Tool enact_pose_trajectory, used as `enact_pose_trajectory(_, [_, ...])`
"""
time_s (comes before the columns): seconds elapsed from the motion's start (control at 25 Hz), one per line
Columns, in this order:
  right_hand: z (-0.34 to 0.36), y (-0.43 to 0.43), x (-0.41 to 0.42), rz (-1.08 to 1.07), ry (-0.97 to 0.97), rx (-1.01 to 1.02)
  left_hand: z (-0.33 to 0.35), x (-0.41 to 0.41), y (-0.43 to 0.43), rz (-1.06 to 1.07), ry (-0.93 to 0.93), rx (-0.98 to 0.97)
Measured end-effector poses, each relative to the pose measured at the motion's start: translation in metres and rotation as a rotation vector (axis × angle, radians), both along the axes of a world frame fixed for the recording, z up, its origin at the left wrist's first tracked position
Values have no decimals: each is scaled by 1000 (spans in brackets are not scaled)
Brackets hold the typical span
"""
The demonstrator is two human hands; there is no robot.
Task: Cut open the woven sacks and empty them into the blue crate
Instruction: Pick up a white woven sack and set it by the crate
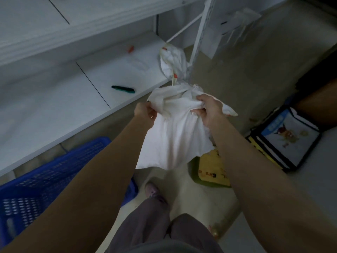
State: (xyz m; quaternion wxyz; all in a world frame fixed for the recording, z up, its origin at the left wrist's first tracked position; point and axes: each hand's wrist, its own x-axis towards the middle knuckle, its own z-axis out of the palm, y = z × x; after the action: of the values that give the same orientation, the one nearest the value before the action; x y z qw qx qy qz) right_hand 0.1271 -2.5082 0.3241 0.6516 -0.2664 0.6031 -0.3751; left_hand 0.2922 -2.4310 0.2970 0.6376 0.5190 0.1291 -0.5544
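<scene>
White woven sack duty: clutching its top with left hand and right hand, dangling it right of blue crate.

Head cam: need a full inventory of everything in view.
held sack: 1, white, mid-frame, off the floor
second sack: 1, white with orange marks, bunched at the shelf's corner
blue crate: 1, blue, floor, lower left
pen-like tool: 1, dark green, on the shelf
small item: 1, orange, farther back on the shelf; too small to identify
shelf: 1, white, left
flat packet: 1, yellow with green edge, floor below the held sack
picture case: 1, black-edged, floor, right
legs: 2, grey trousers, bottom centre
hands: 2, left hand and right hand, both gripping the held sack's top
</scene>
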Motion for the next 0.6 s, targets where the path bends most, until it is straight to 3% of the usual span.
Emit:
enact_pose_trajectory(0.4, [-51,-76,98,331,182,4,-41,99,-28,-49,-123,259])
enact_pose_trajectory(0.6, [-56,-101,135,307,170,35,-53,104,-29,-29,-51,231])
